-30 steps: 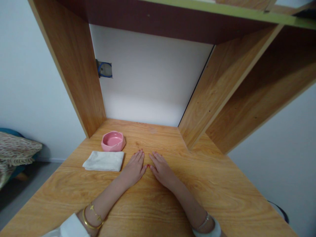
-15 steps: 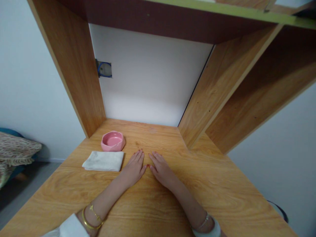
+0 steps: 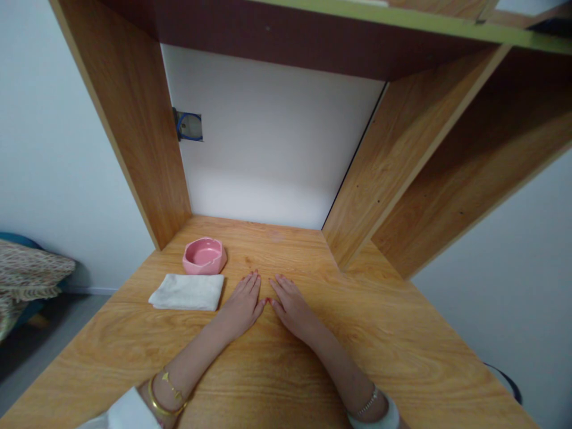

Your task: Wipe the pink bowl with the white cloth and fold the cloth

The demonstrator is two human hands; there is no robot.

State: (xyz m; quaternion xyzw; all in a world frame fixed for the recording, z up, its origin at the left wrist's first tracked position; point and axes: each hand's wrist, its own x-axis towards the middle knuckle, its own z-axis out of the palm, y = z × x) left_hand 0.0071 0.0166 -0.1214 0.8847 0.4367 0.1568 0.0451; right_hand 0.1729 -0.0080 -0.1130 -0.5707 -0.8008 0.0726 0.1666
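Note:
My left hand (image 3: 243, 302) lies palm down on the wooden desktop (image 3: 268, 375), fingers stretched out, holding nothing. Beside it, my right hand (image 3: 291, 307) rests flat the same way, also without anything in it. The two thumb tips meet or nearly meet between the hands. Just left of my left hand is a folded white cloth (image 3: 187, 292). Behind the cloth stands a pink angular ashtray-like dish (image 3: 204, 255) with notches in its rim; its hollow shows only the pink inside.
Wooden side panels (image 3: 129, 131) and a divider (image 3: 379, 179) rise from the desktop, with a shelf (image 3: 277, 36) overhead. A socket cut-out with blue wire (image 3: 190, 126) sits in the white back panel. At far left is furniture under a patterned blanket (image 3: 33, 268).

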